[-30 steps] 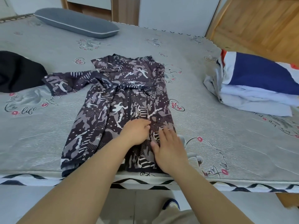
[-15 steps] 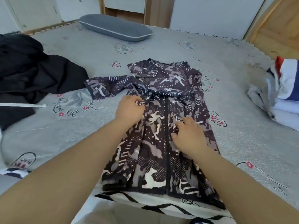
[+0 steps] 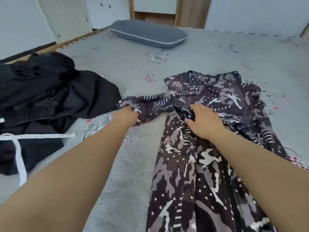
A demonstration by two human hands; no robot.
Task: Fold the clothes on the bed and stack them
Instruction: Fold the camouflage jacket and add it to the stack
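Observation:
A camouflage-patterned zip jacket (image 3: 205, 164) in black, grey and white lies front-up on the grey bed (image 3: 127, 164), its hem toward me. Its left sleeve (image 3: 150, 104) stretches out to the left. My left hand (image 3: 124, 117) is closed on that sleeve near the cuff. My right hand (image 3: 203, 121) presses on the jacket's chest just below the collar, fingers bent into the fabric at the base of the sleeve.
A heap of black clothes (image 3: 41, 101) with a white drawstring (image 3: 21, 148) lies at the left of the bed. A grey pillow (image 3: 147, 34) rests at the far side. White cupboard doors (image 3: 66, 17) stand beyond the bed's left edge.
Both hands moved up the jacket from the hem area to the chest. The left hand went out left onto the sleeve and closed on it. My view swung left, and the folded stack at right left view.

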